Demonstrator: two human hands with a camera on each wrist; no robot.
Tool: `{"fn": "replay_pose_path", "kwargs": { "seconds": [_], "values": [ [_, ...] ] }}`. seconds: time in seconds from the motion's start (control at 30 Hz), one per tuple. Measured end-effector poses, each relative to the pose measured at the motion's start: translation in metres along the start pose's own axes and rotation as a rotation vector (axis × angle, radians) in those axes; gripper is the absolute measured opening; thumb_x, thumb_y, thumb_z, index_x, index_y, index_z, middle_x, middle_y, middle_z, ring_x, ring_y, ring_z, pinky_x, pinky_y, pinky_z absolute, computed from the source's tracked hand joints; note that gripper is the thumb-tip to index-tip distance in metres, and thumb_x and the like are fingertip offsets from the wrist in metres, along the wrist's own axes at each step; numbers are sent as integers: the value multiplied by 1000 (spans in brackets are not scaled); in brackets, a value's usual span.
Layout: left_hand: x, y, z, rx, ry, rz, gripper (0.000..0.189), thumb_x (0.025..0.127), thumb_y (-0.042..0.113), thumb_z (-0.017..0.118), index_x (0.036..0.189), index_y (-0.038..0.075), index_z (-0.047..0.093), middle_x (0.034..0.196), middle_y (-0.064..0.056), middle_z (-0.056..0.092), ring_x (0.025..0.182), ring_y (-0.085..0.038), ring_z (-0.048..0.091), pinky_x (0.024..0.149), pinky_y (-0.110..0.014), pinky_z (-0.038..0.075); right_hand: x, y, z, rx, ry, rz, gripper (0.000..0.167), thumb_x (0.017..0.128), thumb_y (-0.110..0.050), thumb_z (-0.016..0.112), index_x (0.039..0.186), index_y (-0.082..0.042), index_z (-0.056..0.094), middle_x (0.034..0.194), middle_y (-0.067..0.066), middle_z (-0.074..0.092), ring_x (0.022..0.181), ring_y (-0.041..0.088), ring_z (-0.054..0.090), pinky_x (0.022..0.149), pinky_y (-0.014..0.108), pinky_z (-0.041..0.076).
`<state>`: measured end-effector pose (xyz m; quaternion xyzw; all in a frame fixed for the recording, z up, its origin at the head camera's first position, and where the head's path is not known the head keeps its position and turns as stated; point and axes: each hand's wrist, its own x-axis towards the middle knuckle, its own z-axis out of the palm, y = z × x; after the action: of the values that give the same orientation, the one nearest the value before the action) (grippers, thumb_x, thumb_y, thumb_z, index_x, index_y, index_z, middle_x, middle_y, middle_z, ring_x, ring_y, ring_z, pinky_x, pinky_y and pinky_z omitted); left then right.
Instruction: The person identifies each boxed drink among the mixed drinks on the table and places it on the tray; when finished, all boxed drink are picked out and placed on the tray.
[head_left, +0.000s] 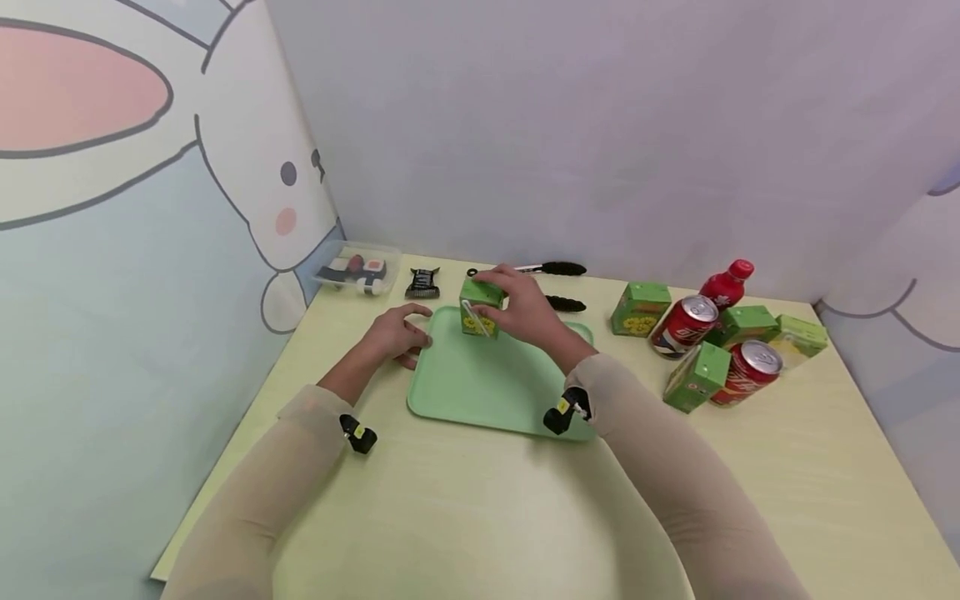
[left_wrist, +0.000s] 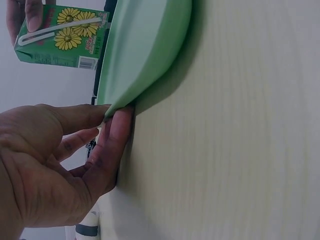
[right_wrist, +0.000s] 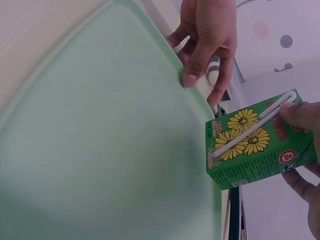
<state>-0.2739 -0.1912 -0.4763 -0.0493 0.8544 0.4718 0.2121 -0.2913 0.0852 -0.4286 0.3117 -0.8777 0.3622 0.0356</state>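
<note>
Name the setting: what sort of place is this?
Probably a staged tabletop recording corner: a pale table against a plain back wall, a cartoon-printed wall at left, and small black devices on both cuffs.

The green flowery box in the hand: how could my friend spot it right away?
Look on the table for the pale green tray. At its far side, the right hand holds a green carton. Other green cartons are off to the right, but this one is held, with a white straw across its yellow flowers.
</note>
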Motion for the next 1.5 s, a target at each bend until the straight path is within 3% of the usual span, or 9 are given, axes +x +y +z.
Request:
{"fn": "replay_pose_path", "kwargs": {
  "seconds": [0.2,0.57,1.03,1.23,1.33,1.43,1.5],
  "values": [
    [1,-1,0,-10,-7,-12,62,103,9,77,160,21,55,123,-20,74,77,-19,77,68,-39,72,4,-3,17,-5,-23,2,52,102,-20,83,150,-9,67,145,15,67,119,32,74,94,48,68],
    [0,1,-1,-12,7,-13,62,103,8,77,159,21,55,121,-18,74,73,-18,75,67,-38,72,10,-5,29,-30,-21,10,51,103,-21,82,150,-9,67,138,13,66,114,29,73,95,44,67],
    [0,2,0,-11,4,-16,62,103,9,77,159,21,55,123,-20,74,75,-18,76,68,-38,72,8,-4,31,-46,-18,-43,49,103,-21,83,149,-10,68,141,13,67,119,31,71,99,46,66],
    [0,1,0,-1,4,-2,61,103,10,77,160,21,55,121,-19,75,73,-18,77,67,-38,72,7,-6,25,-72,-54,-41,52,103,-21,82,151,-10,66,143,14,65,117,31,71,96,46,66],
    [1,0,-1,3,14,-6,61,104,10,77,159,21,55,120,-18,75,73,-18,76,66,-38,72,7,-9,21,-91,-93,-32,55,104,-25,81,154,-11,64,151,17,63,131,36,68,106,50,64],
    [0,0,-1,-2,13,-6,61,103,10,77,159,22,55,121,-19,74,74,-18,76,66,-38,72,7,-10,16,-100,-123,-12,59,105,-30,81,158,-12,61,162,18,58,151,40,56,120,56,57],
    [0,0,-1,-9,5,-1,62,104,10,77,160,22,54,123,-20,74,76,-19,76,68,-39,72,6,-11,12,-98,-129,4,62,104,-33,81,160,-14,60,165,16,56,156,40,52,123,59,54]
  ]
}}
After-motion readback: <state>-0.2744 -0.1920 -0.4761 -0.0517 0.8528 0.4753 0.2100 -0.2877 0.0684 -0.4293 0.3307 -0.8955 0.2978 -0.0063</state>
